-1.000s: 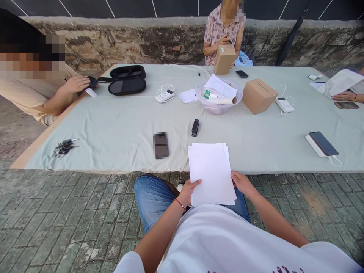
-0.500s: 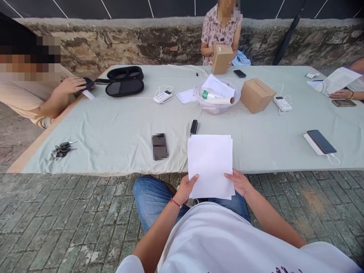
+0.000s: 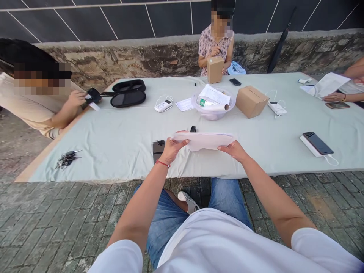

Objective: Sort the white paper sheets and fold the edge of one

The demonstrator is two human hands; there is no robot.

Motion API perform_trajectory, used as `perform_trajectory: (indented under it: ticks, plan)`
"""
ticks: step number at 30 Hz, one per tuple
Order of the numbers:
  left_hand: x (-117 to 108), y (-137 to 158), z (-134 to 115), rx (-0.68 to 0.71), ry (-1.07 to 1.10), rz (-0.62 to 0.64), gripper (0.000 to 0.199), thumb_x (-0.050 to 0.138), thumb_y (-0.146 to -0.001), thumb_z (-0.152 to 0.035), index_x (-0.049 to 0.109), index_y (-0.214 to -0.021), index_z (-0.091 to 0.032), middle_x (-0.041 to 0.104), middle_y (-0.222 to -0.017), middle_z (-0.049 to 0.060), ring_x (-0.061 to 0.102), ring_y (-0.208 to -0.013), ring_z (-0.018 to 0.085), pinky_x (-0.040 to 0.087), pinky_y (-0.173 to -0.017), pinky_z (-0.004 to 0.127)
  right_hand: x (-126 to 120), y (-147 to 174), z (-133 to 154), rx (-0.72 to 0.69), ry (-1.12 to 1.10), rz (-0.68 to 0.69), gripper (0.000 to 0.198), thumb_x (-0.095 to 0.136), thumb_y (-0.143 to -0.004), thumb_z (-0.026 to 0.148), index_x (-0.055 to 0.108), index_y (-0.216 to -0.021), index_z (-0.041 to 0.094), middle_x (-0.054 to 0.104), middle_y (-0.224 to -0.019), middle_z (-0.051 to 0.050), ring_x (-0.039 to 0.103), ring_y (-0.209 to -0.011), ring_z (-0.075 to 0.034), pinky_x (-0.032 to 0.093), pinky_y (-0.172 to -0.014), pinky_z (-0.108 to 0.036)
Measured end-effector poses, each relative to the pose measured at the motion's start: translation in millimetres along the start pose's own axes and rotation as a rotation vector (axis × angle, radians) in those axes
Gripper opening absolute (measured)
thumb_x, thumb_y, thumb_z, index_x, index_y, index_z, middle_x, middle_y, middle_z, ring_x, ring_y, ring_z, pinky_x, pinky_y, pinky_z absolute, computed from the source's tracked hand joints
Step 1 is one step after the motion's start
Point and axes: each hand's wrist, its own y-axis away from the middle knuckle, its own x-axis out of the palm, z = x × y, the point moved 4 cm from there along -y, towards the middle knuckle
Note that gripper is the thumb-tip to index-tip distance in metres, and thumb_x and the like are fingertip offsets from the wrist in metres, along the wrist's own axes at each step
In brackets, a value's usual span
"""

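White paper sheets (image 3: 206,141) are held by both hands above the near side of the table, seen nearly edge-on. My left hand (image 3: 174,148) grips their left end, thumb on the near face. At the right end my right hand (image 3: 233,150) pinches them the same way. Just beyond the sheets a small black stapler-like object (image 3: 193,129) shows only its far end. A dark phone-like slab (image 3: 158,151) lies beside my left hand, partly covered by it.
The cloth-covered table (image 3: 113,144) bears keys (image 3: 67,159), a black case (image 3: 127,98), a plastic bowl (image 3: 213,113) with papers, a cardboard box (image 3: 251,101) and a phone on a white block (image 3: 317,144). People sit at the left, far and right sides.
Both hands have moved forward from over my lap to above the table. The sheets have tipped from face-up to nearly edge-on. My view has shifted slightly.
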Motion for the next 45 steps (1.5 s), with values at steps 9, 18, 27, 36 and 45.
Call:
perform_trajectory:
  ticks: [9, 18, 27, 36, 45]
  plan:
    - [12, 4, -5, -0.060, -0.176, 0.111, 0.039, 0.079, -0.071, -0.042, 0.074, -0.096, -0.013, 0.073, -0.102, 0.011, 0.064, -0.103, 0.026, 0.048, -0.095, 0.040, 1, -18, 23, -0.179, 0.214, 0.064, 0.033, 0.066, -0.082, 0.051, 0.072, -0.093, 0.020, 0.068, -0.096, -0.004, 0.063, -0.089, -0.020, 0.049, -0.083, -0.033]
    - [4, 4, 16, -0.197, -0.095, 0.166, 0.063, 0.082, -0.065, -0.048, 0.068, -0.114, -0.011, 0.068, -0.119, 0.017, 0.058, -0.118, 0.032, 0.047, -0.101, 0.047, -6, -28, 2, 0.052, 0.092, 0.086, 0.059, 0.081, -0.067, 0.048, 0.068, -0.118, 0.020, 0.069, -0.117, -0.009, 0.062, -0.111, -0.028, 0.049, -0.098, -0.046]
    - [13, 20, 11, -0.194, 0.039, 0.270, 0.052, 0.080, -0.069, -0.043, 0.071, -0.112, -0.014, 0.069, -0.120, 0.013, 0.059, -0.120, 0.031, 0.043, -0.106, 0.046, 3, -5, 22, 0.051, -0.238, 0.046, 0.051, 0.075, -0.077, 0.048, 0.067, -0.120, 0.022, 0.065, -0.127, -0.008, 0.060, -0.118, -0.028, 0.048, -0.103, -0.046]
    - [36, 102, 100, -0.751, 0.353, -0.068, 0.051, 0.084, -0.065, -0.030, 0.068, -0.108, -0.009, 0.074, -0.104, 0.017, 0.070, -0.095, 0.030, 0.054, -0.092, 0.046, 18, 73, -57, 0.538, -0.510, -0.006, 0.040, 0.074, -0.079, 0.042, 0.067, -0.110, 0.018, 0.073, -0.110, -0.012, 0.071, -0.094, -0.025, 0.058, -0.086, -0.040]
    - [59, 143, 137, -1.007, 0.596, -0.028, 0.041, 0.078, -0.070, -0.023, 0.068, -0.108, -0.008, 0.072, -0.109, 0.017, 0.069, -0.102, 0.029, 0.052, -0.097, 0.042, 32, 159, -122, 0.731, -0.546, -0.152, 0.032, 0.074, -0.076, 0.037, 0.069, -0.104, 0.020, 0.075, -0.103, -0.009, 0.072, -0.091, -0.025, 0.057, -0.086, -0.039]
